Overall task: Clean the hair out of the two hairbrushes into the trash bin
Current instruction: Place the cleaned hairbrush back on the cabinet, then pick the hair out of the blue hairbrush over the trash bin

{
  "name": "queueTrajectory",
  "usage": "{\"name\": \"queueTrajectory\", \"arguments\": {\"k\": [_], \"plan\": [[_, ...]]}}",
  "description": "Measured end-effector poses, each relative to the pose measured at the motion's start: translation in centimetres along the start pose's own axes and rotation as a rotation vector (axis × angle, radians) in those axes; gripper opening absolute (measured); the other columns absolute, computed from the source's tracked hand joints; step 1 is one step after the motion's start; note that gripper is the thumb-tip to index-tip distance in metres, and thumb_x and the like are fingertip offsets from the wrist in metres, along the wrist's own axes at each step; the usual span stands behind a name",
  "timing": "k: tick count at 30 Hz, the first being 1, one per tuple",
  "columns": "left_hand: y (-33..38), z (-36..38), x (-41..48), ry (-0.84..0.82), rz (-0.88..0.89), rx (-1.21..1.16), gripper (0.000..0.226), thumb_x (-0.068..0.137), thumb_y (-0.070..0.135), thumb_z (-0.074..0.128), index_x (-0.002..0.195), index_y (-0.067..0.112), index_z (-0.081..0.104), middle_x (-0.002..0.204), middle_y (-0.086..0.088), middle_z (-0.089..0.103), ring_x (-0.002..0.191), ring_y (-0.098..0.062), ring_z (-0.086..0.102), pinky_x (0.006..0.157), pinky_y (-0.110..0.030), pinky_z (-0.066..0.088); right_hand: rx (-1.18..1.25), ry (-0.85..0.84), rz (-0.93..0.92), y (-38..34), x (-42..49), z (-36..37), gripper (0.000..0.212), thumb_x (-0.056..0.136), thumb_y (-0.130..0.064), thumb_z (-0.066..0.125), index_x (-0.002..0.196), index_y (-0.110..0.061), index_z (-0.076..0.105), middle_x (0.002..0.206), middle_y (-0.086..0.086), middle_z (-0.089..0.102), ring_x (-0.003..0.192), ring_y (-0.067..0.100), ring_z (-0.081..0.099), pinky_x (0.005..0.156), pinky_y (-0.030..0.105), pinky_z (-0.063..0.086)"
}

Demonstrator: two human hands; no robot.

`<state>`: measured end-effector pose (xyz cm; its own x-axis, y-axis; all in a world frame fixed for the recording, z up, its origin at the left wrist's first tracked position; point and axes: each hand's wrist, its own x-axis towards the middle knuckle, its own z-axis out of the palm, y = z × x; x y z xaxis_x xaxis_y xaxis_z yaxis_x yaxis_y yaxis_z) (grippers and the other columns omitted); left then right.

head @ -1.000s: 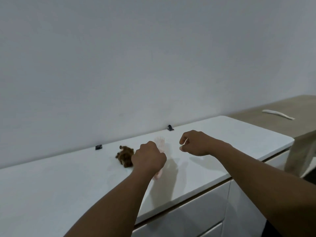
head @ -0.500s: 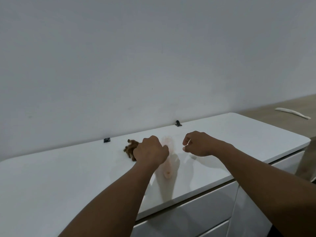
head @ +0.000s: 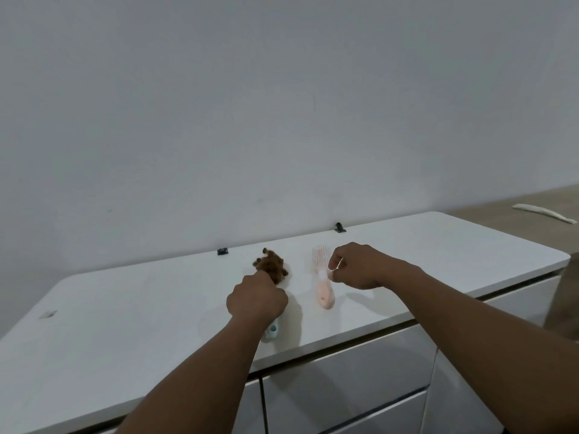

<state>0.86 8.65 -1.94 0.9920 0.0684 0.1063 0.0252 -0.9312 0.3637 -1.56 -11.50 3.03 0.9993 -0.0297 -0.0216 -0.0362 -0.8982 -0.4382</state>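
A pink hairbrush (head: 324, 288) lies on the white counter (head: 141, 308), bristles up, handle toward me. My right hand (head: 360, 267) hovers just right of it, fingers pinched together; whether any strand is between them cannot be told. My left hand (head: 257, 298) is closed around the handle of a light blue hairbrush (head: 272, 332), of which only the handle's end shows below my fist. A brown clump of hair (head: 271, 268) sits at that brush's head, just beyond my knuckles. No trash bin is in view.
Two small black clips (head: 222, 251) (head: 340, 227) sit where the counter meets the grey wall. Drawer fronts (head: 344, 380) run below the counter's front edge. A wooden table (head: 501, 211) at the right carries a long white object (head: 545, 212).
My left hand has let go of the pink hairbrush, which now lies on the counter, and has shifted left to grip the blue hairbrush. My right hand has stayed pinched beside the pink one.
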Motion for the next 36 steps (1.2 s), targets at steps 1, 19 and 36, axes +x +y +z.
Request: {"name": "queueTrajectory", "arguments": {"k": [1, 19, 36], "plan": [[0.0, 0.0, -0.2, 0.007, 0.01, -0.011, 0.011, 0.089, 0.027, 0.053, 0.096, 0.018, 0.051, 0.089, 0.001, 0.05, 0.086, -0.023, 0.052, 0.073, -0.031, 0.041, -0.002, -0.003, 0.001, -0.1, -0.2, 0.1, 0.029, 0.089, -0.036, 0.065, 0.115, -0.023, 0.063, 0.119, -0.001, 0.062, 0.095, 0.017, 0.059, 0.081, 0.027, 0.044], [13.1, -1.1, -6.6, 0.134, 0.423, -0.502, 0.032, 0.085, 0.043, 0.056, 0.079, 0.012, 0.053, 0.074, -0.002, 0.057, 0.067, -0.021, 0.056, 0.052, -0.028, 0.032, 0.074, 0.386, 0.121, 6.6, -10.0, -8.8, 0.031, 0.094, -0.042, 0.061, 0.112, -0.017, 0.063, 0.112, 0.0, 0.061, 0.106, 0.022, 0.058, 0.086, 0.031, 0.042], [18.9, 20.6, -20.3, -0.353, 0.694, -0.515, 0.026, 0.087, 0.044, 0.059, 0.083, 0.019, 0.05, 0.072, 0.004, 0.057, 0.065, -0.017, 0.054, 0.052, -0.032, 0.034, 0.898, 0.555, 0.598, 27.1, -20.4, 4.3, 0.032, 0.094, -0.029, 0.068, 0.113, -0.003, 0.065, 0.104, 0.014, 0.072, 0.077, 0.02, 0.071, 0.066, 0.032, 0.061]]}}
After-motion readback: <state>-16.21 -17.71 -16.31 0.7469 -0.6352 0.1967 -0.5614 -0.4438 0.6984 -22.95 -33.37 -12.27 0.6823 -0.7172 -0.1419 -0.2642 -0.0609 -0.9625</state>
